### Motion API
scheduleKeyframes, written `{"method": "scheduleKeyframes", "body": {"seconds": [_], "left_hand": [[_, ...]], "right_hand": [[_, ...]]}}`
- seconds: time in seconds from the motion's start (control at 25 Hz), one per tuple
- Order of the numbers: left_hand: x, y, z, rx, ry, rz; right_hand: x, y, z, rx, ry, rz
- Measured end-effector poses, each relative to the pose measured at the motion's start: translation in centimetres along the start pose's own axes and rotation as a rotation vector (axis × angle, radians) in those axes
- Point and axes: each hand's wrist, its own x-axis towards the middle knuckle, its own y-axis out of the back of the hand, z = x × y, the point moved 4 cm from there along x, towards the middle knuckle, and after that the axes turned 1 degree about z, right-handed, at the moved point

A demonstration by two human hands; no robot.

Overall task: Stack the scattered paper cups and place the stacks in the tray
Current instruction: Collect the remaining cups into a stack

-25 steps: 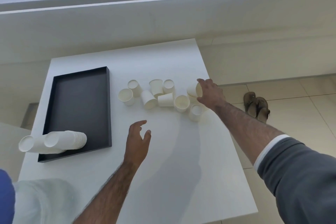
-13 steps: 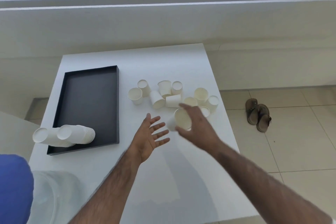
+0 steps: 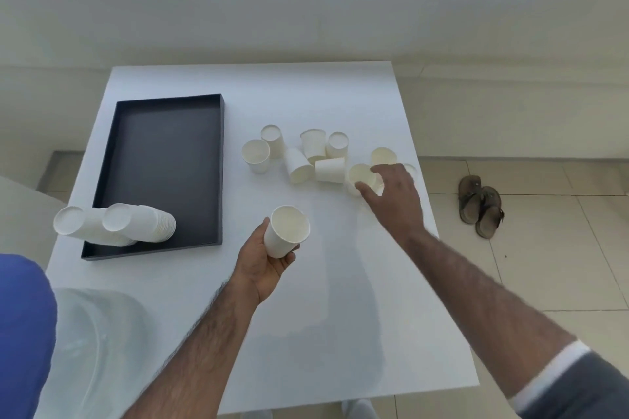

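Observation:
My left hand (image 3: 262,265) holds one white paper cup (image 3: 284,231), mouth up, above the middle of the white table (image 3: 340,333). My right hand (image 3: 396,196) reaches into the cluster of scattered cups (image 3: 313,156) at the table's right side, fingers closing around an upright cup (image 3: 361,177). Several cups there stand upright, upside down or lie on their sides. Two stacks of cups (image 3: 136,223) lie on their sides across the near left corner of the black tray (image 3: 170,146), bases poking out over its left rim.
The table's right edge runs just beside the cup cluster. A pair of brown sandals (image 3: 480,206) lies on the tiled floor to the right. A clear plastic bag (image 3: 85,343) sits at the table's near left corner.
The right hand passed a cup to the left hand, which has closed on it. The right hand then moved back out to the cups at the right edge.

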Motion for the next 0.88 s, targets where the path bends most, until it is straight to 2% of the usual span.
{"method": "scheduleKeyframes", "body": {"seconds": [0.08,0.12,0.2,0.32,0.4,0.44,0.56,0.64,0.76,0.88], "left_hand": [[0.0,0.6,-0.1,-0.019,-0.005,0.021],[0.0,0.9,-0.3,-0.025,-0.006,0.024],[-0.1,1.3,-0.5,-0.032,-0.010,0.025],[-0.2,1.7,-0.5,-0.025,-0.007,0.016],[-0.3,2.0,-0.2,-0.028,-0.010,0.022],[-0.4,2.1,-0.1,-0.033,-0.011,0.031],[-0.6,1.6,0.5,-0.030,-0.011,0.057],[-0.6,0.7,0.9,-0.003,-0.017,0.055],[-0.8,-1.1,1.5,0.032,-0.024,0.023],[-0.9,-2.8,1.5,0.042,-0.022,-0.044]], "right_hand": [[1.6,-2.1,1.4,-0.430,0.118,-0.155],[1.9,-3.3,1.8,-0.564,0.182,-0.227],[2.7,-5.0,1.9,-0.694,0.268,-0.288],[3.6,-6.1,1.3,-0.703,0.328,-0.279],[3.4,-5.9,0.3,-0.591,0.312,-0.230],[2.9,-5.4,-0.6,-0.443,0.289,-0.183],[0.0,-2.8,-4.3,0.196,0.192,-0.078],[-2.3,-1.3,-7.2,0.471,0.216,-0.051],[-5.0,0.0,-10.7,0.596,0.282,-0.051],[-6.5,-1.0,-11.2,0.571,0.247,-0.175]]}}
